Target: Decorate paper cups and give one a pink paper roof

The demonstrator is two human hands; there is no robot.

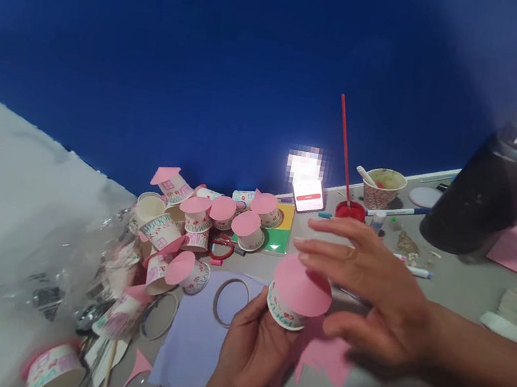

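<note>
My left hand (pixel 255 350) is wrapped round a small decorated paper cup (pixel 286 312), which stands a little tilted with a pink paper cone (pixel 303 285) on top like a roof. Green and red drawings run round the cup's side. Over the cone, my right hand (pixel 371 290) has its fingers stretched out and the thumb apart. Its fingertips are at the cone's upper edge; whether they touch it I cannot tell. Beneath both hands lie pink paper offcuts (pixel 319 361) with pointed edges.
Several cone-topped cups (pixel 195 209) crowd the left. Tape rolls (pixel 230 302) lie near lilac paper (pixel 183 354). A lit phone (pixel 309 196) leans at the wall. Behind my right hand are a red pot (pixel 350 210), a paper bowl (pixel 382 185) and a big dark bottle (pixel 503 170).
</note>
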